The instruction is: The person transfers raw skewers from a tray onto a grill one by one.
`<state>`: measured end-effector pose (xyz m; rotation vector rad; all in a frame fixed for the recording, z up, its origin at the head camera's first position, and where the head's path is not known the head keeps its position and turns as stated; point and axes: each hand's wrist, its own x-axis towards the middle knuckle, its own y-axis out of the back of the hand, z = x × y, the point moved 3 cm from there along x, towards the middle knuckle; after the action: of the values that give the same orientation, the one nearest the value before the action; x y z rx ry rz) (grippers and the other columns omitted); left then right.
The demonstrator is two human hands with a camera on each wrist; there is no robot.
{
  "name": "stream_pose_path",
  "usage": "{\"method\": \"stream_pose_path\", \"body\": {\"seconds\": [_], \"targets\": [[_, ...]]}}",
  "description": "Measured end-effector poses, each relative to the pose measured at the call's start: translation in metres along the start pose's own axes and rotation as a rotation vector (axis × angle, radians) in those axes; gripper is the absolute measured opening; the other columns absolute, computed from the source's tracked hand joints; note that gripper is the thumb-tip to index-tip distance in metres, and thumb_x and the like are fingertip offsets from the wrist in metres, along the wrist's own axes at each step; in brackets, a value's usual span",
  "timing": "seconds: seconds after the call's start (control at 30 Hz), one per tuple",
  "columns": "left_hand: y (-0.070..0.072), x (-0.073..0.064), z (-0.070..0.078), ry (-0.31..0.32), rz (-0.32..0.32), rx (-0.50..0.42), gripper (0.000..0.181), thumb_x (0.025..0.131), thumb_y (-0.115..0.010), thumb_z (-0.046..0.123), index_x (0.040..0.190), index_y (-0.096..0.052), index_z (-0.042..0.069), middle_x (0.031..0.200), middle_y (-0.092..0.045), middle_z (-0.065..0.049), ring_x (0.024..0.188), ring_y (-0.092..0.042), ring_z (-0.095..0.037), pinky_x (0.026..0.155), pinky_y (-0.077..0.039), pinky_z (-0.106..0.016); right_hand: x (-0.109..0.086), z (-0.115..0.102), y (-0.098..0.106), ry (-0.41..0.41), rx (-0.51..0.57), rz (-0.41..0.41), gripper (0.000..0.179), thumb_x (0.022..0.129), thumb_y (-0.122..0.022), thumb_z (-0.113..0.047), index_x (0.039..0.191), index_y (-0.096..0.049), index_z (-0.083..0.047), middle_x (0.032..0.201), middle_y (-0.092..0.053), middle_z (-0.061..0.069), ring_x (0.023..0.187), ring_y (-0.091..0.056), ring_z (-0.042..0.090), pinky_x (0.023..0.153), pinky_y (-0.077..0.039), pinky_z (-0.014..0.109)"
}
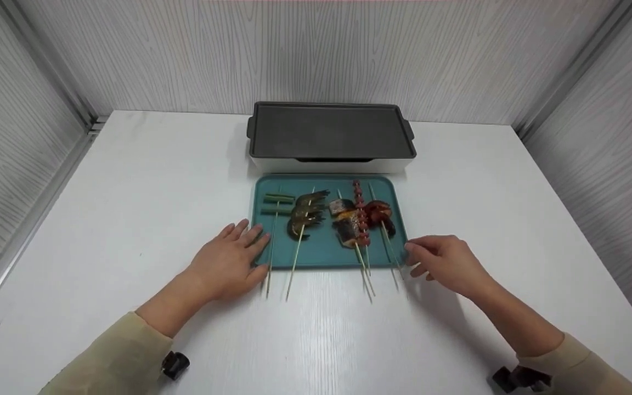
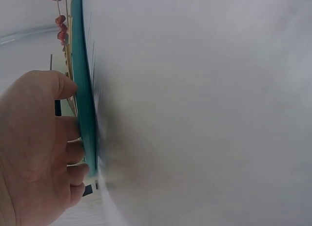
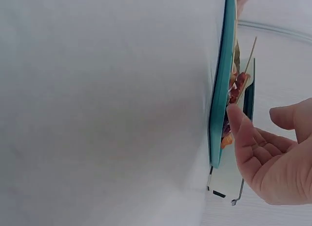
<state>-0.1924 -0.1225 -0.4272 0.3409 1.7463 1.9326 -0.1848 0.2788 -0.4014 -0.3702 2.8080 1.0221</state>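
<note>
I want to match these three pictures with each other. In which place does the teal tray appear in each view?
Head: the teal tray is near the centre, slightly low, seen from above.
Left wrist: a narrow upright band left of centre, from the top edge to below mid-height.
Right wrist: a narrow, slightly slanted band right of centre, also starting at the top edge.
Shared landmark: the skewered food on it, partly visible in all three.

I count one left hand (image 1: 231, 263), one right hand (image 1: 447, 263), one griddle (image 1: 332, 131) and one tray (image 1: 324, 258). There are five bunches of food (image 1: 309, 210); the overlapping sticks (image 1: 296, 258) I can't number.
</note>
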Motion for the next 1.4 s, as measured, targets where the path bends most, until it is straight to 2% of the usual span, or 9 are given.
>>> {"method": "stream_pose_path", "body": {"seconds": [0.17,0.3,0.43,0.57,0.83,1.07,1.4], "targets": [[0.004,0.000,-0.001,-0.017,-0.010,0.023,0.068,0.108,-0.045,0.042,0.160,-0.044,-0.001,0.166,-0.040,-0.020,0.156,-0.029,-0.046,0.128,-0.022,-0.058,0.001,0.004,-0.009,-0.128,0.205,-0.098,0.049,0.108,-0.063,-0.035,0.132,-0.069,0.006,0.105,-0.079,0.016,0.088,-0.079,0.026,0.075,-0.064,0.034],[0.005,0.000,-0.002,-0.024,-0.023,0.021,0.068,0.108,-0.045,0.042,0.160,-0.043,-0.002,0.166,-0.040,-0.020,0.156,-0.030,-0.045,0.128,-0.023,-0.057,0.002,0.007,-0.016,-0.199,0.329,-0.164,0.046,0.107,-0.064,-0.036,0.127,-0.070,0.005,0.107,-0.079,0.017,0.090,-0.080,0.026,0.075,-0.064,0.032],[0.006,0.001,-0.001,-0.027,-0.020,0.018,0.068,0.107,-0.045,0.041,0.159,-0.044,-0.003,0.165,-0.041,-0.020,0.155,-0.030,-0.046,0.128,-0.023,-0.056,0.002,0.009,-0.020,-0.237,0.414,-0.209,0.042,0.106,-0.067,-0.033,0.126,-0.071,0.004,0.108,-0.079,0.014,0.091,-0.079,0.022,0.073,-0.061,0.028],[0.006,0.001,-0.001,-0.026,-0.013,0.013,0.068,0.107,-0.046,0.040,0.158,-0.045,-0.004,0.164,-0.042,-0.020,0.155,-0.030,-0.047,0.128,-0.023,-0.056,0.003,0.011,-0.022,-0.241,0.478,-0.238,0.040,0.105,-0.069,-0.027,0.130,-0.070,0.005,0.107,-0.079,0.011,0.089,-0.078,0.018,0.074,-0.060,0.027],[0.005,0.004,-0.001,-0.031,-0.001,0.008,0.068,0.105,-0.046,0.040,0.157,-0.047,-0.004,0.163,-0.044,-0.021,0.155,-0.030,-0.047,0.128,-0.024,-0.056,0.003,0.009,-0.022,-0.194,0.485,-0.208,0.038,0.106,-0.067,-0.018,0.132,-0.066,0.010,0.105,-0.078,0.010,0.089,-0.074,0.015,0.078,-0.061,0.027],[0.006,0.006,0.001,-0.031,-0.006,0.001,0.067,0.106,-0.045,0.040,0.158,-0.046,-0.004,0.164,-0.043,-0.021,0.155,-0.030,-0.047,0.128,-0.022,-0.055,-0.003,0.009,-0.020,-0.198,0.475,-0.161,0.037,0.105,-0.069,-0.017,0.130,-0.068,0.010,0.104,-0.078,0.011,0.088,-0.073,0.015,0.079,-0.062,0.026],[0.005,0.004,0.001,-0.048,0.021,-0.028,0.065,0.106,-0.044,0.036,0.156,-0.048,-0.006,0.161,-0.046,-0.023,0.154,-0.032,-0.048,0.127,-0.025,-0.057,-0.022,-0.002,-0.005,-0.096,0.430,-0.128,0.035,0.106,-0.065,-0.013,0.130,-0.067,0.013,0.098,-0.077,0.007,0.082,-0.071,0.013,0.075,-0.061,0.025]]}}
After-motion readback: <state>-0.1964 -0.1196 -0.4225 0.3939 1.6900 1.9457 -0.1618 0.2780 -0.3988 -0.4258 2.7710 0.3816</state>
